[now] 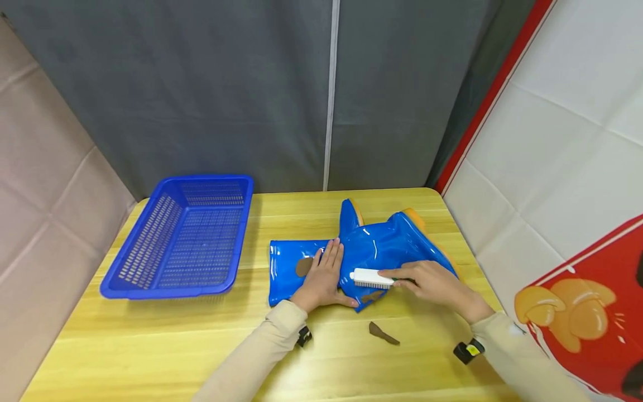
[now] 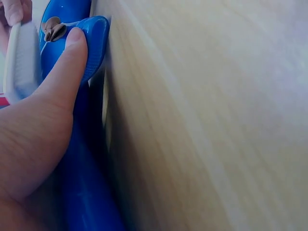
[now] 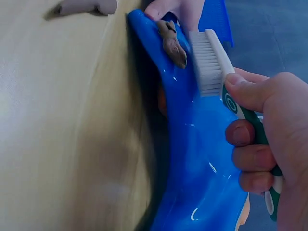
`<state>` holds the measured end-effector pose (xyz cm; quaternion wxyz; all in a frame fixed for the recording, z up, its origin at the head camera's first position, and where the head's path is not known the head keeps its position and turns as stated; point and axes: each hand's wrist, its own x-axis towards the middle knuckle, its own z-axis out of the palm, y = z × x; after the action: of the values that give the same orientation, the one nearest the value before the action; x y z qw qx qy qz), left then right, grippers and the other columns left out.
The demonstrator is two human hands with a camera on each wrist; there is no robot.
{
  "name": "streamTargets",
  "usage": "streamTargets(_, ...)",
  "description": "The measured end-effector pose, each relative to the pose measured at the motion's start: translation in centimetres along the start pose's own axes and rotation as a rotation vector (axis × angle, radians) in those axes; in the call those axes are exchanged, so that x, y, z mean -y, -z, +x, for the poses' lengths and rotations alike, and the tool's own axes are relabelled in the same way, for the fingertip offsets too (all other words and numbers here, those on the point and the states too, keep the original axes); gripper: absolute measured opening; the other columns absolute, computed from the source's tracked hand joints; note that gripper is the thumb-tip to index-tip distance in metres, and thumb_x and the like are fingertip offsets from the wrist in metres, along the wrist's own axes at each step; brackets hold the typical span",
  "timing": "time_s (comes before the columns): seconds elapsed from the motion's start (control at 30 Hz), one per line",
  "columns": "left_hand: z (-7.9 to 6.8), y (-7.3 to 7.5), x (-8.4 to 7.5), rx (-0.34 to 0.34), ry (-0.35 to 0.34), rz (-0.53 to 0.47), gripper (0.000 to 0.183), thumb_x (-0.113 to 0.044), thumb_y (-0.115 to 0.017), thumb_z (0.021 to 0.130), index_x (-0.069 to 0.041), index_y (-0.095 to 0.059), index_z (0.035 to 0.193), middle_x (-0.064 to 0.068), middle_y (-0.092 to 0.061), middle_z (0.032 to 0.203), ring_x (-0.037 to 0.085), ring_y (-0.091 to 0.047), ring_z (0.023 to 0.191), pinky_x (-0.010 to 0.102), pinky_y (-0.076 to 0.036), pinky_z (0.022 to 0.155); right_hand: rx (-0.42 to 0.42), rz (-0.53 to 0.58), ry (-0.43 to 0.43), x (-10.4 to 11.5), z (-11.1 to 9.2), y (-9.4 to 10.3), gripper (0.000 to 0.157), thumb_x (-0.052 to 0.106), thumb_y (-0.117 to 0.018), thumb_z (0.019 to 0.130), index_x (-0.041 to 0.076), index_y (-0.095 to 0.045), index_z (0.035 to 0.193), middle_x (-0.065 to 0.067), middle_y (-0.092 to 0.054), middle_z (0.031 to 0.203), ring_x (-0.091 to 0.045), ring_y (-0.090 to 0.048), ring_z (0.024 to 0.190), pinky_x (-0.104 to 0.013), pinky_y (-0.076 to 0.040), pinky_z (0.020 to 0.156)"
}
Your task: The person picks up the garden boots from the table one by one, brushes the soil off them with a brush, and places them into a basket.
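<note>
The blue basket (image 1: pixel 166 293) stands to my left, apart from the work. My left grip (image 1: pixel 324 279) lies flat on the blue boot (image 1: pixel 377 245), fingers straight and thumb spread, beside 1 brown patch (image 1: pixel 303 267); steady pressure here should keep the boot from sliding on the table (image 1: pixel 201 352). Further right, the brush (image 1: pixel 370 277) has its bristles near a 2nd brown patch (image 1: pixel 373 296); short strokes, bristles square to the patch, would likely work best. My right grip (image 1: pixel 434 282) curls round the brush's handle, thumb pressed near its head.
</note>
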<state>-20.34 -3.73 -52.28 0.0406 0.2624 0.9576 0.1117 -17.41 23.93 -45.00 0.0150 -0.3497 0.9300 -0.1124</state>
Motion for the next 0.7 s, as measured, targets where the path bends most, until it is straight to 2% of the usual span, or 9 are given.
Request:
streamTargets(0.23,0.1,0.1,0.0,0.009,0.005,0.0,0.143,-0.086,-0.06,0.054,-0.004,0.004,0.151,0.011,0.008,0.161,0.028,0.005,0.15,0.049,-0.008,0.122,-0.004,0.018,-0.002,0.2,-1.5,-0.6,0.037,0.029,-0.063,0.089,0.041,-0.059,0.124,0.015,-0.069,0.089,0.004,-0.048,0.069,-0.016,-0.044,0.064)
streamTargets(0.4,0.1,0.2,0.0,0.011,0.0,0.008,0.143,-0.087,-0.059,0.054,-0.004,0.005,0.151,0.011,0.008,0.161,0.028,0.005,0.15,0.049,-0.008,0.122,0.053,0.069,-0.015,0.6,-2.5,-1.1,0.035,0.033,-0.06,0.091,0.041,-0.058,0.125,0.016,-0.068,0.082,0.006,-0.045,0.064,-0.013,-0.039,0.061)
streamTargets(0.7,0.2,0.1,0.2,-0.002,0.004,-0.024,0.143,-0.086,-0.06,0.053,-0.006,0.006,0.151,0.011,0.009,0.161,0.029,0.005,0.15,0.05,-0.005,0.122,0.023,0.057,-0.055,1.0,-3.5,-1.5,0.038,0.035,-0.059,0.091,0.044,-0.055,0.128,0.02,-0.064,0.083,0.006,-0.044,0.066,-0.013,-0.041,0.063)
